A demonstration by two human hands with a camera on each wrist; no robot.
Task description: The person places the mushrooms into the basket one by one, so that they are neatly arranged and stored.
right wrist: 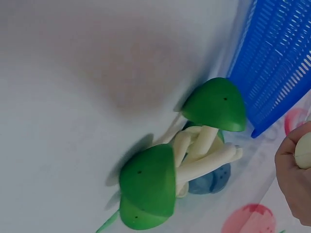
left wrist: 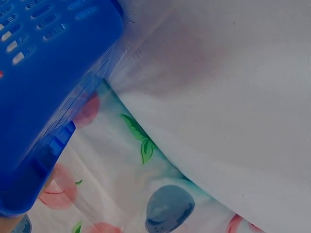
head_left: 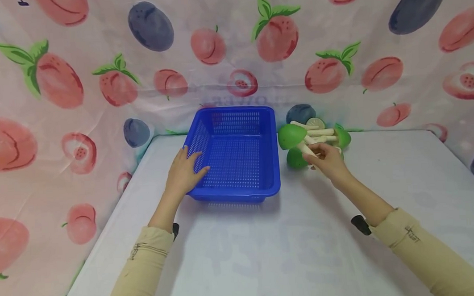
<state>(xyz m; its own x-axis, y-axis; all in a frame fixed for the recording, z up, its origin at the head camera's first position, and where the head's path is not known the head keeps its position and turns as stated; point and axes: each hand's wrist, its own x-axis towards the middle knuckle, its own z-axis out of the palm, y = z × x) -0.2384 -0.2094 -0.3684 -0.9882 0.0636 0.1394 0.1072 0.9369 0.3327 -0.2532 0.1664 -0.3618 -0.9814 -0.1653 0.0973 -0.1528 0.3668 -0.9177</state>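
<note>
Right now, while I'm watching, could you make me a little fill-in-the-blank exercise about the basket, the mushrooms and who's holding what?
1. The basket is coloured ____.
2. The grip at the basket's rim is the person's ____ one.
3. The other grip pinches the stem of a mushroom whose cap is coloured ____.
4. In the head view, the pile of mushrooms lies to the ____ of the basket.

Missing words: blue; left; green; right.

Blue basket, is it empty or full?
Empty. The blue basket shows a bare perforated floor; the green-capped mushrooms are outside.
</note>
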